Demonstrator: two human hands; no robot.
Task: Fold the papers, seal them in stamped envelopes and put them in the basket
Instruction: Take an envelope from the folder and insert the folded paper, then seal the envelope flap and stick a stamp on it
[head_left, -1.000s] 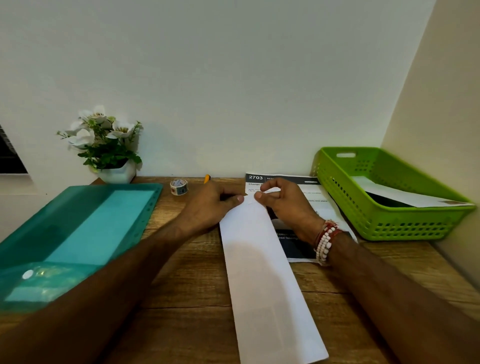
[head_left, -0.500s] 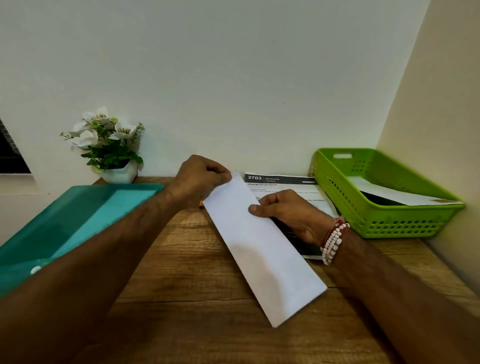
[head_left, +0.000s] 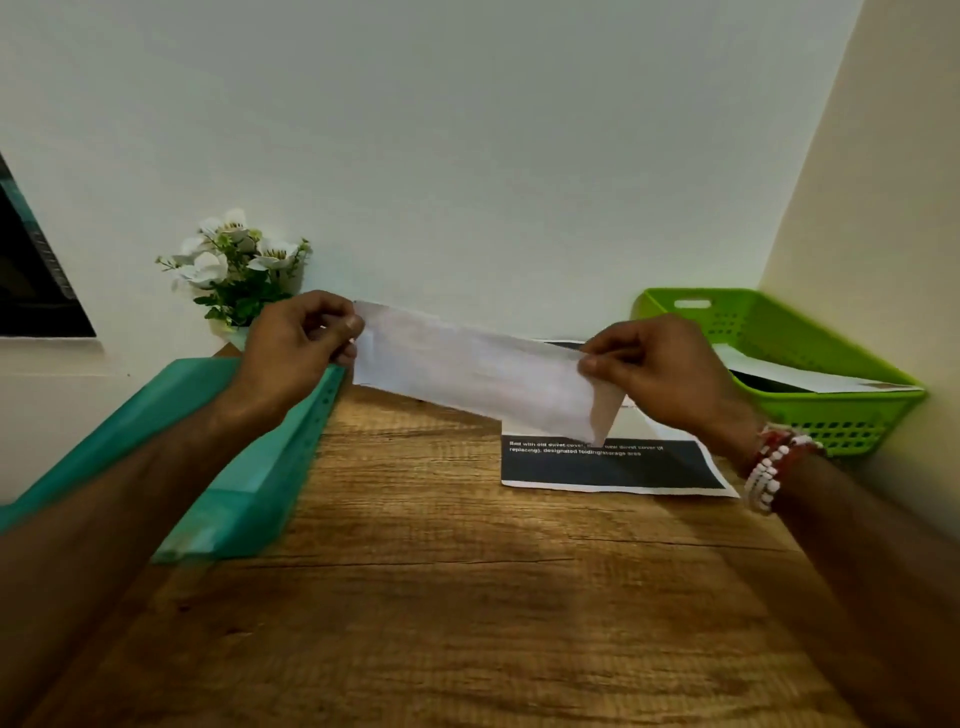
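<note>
1. Presently the white envelope (head_left: 475, 371) is held up off the wooden desk (head_left: 467, 597), stretched lengthwise between both hands and sloping down toward its right end; its surface is blurred.
2. At the envelope's left end, the left hand (head_left: 296, 348) is closed in a pinch, thumb and fingers clamping the short edge.
3. At the envelope's right end, the right hand (head_left: 660, 371) is likewise pinched shut on the upper corner; a flap of the envelope hangs bent below the fingers; beaded bracelets (head_left: 769, 467) circle that wrist.
4. Below and behind the envelope's right half, a printed sheet (head_left: 613, 467) with a dark band and white lettering lies flat on the desk.
5. Right of the envelope stands the green basket (head_left: 831, 410), against the side wall; another envelope (head_left: 810, 376) already lies inside it.
6. Left of the envelope, a teal plastic folder (head_left: 260, 483) rests on the desk, partly under the left forearm.
7. Behind the envelope's left end, a potted plant with white flowers (head_left: 234, 265) stands by the back wall.
</note>
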